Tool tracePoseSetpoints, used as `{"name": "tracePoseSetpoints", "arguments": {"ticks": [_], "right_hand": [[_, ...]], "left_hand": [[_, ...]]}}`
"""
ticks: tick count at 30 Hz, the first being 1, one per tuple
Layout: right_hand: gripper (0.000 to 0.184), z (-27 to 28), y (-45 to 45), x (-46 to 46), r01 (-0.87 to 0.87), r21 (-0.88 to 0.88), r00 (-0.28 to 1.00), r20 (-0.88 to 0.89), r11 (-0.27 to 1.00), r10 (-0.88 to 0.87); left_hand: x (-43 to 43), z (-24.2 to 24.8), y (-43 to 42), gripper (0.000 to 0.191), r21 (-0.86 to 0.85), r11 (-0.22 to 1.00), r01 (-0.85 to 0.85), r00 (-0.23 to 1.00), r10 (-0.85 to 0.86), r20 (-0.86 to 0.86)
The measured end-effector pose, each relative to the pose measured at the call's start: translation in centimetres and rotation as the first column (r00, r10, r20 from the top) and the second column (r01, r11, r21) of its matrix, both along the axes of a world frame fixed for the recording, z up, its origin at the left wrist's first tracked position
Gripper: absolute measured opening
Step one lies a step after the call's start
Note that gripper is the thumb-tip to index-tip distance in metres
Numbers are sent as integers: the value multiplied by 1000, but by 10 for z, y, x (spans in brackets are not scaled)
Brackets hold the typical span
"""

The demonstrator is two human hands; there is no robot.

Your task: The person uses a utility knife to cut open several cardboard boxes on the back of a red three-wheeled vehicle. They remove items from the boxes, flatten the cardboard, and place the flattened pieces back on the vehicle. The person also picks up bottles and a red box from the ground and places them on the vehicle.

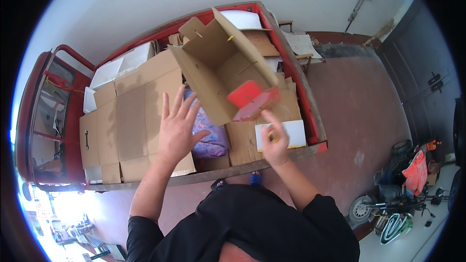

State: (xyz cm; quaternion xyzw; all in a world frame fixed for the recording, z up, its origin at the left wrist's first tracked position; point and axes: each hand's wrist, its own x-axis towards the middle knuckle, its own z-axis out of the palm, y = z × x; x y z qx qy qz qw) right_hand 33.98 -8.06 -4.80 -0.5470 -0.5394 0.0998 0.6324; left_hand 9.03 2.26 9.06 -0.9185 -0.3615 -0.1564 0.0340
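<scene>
A tilted, open cardboard box (233, 63) turns its mouth toward me above the loaded bed of a red cargo vehicle (304, 91). The red flap (251, 98) at its near end is blurred. My left hand (180, 127) is spread flat, fingers apart, left of the box and over a purple patterned bundle (214, 142); nothing is in it. Below the red flap, my right hand (275, 145) has its index finger stretched toward the flap and the others curled around a small yellow object (272, 136), too blurred to identify. Whether either hand touches the box is unclear.
Flattened cardboard (131, 116) covers the bed's left part, with a wrench (86, 140) on it. White foam boxes (123, 62) line the back. Under my right hand lies a white box (296, 133). A folding chair (300, 45) and motorcycle (382, 203) stand on the right.
</scene>
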Motion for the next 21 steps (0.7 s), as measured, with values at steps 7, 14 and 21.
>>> {"name": "tracePoseSetpoints", "arguments": {"ticks": [7,14,21], "right_hand": [[41,-48,30,86,-6,-543,879,-404,840,-255],[55,-114,77,101,-304,-347,392,-894,887,-216],[62,-63,67,117,-376,-34,397,-909,926,128]], "left_hand": [[12,22,4,74,26,998,-58,975,62,-214],[54,-11,19,54,-147,971,-191,980,178,-93],[28,5,57,35,-351,916,-194,959,253,131]]}}
